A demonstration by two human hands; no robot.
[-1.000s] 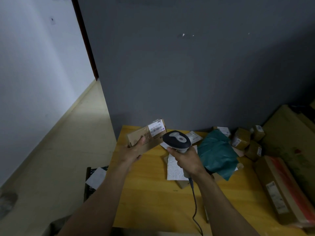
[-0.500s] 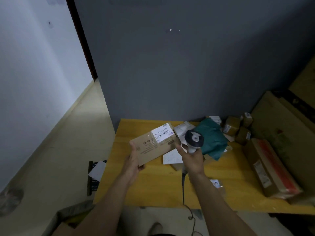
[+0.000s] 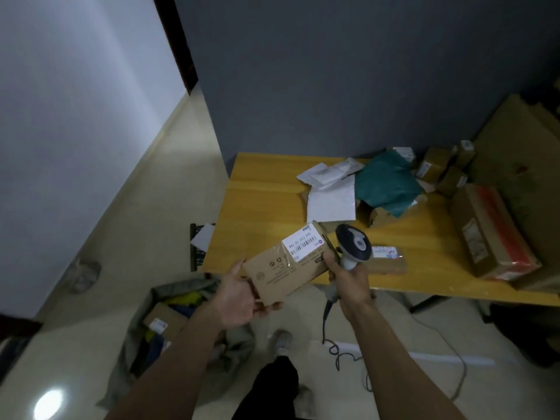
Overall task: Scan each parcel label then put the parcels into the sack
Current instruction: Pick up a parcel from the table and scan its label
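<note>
Left grip (image 3: 242,300) curled round brown cardboard parcel (image 3: 281,275), white label (image 3: 304,247) up; right grip (image 3: 350,281) clasps grey handheld scanner (image 3: 354,242) beside it.

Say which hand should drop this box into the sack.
Left: the left hand holds the box, with the sack on the floor to its left; the right hand grips the scanner.

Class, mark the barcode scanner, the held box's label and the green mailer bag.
barcode scanner (image 3: 355,243): head view, top of its dark head.
label (image 3: 304,247): head view, middle of the white sticker.
green mailer bag (image 3: 386,184): head view, centre of its crumpled surface.
</note>
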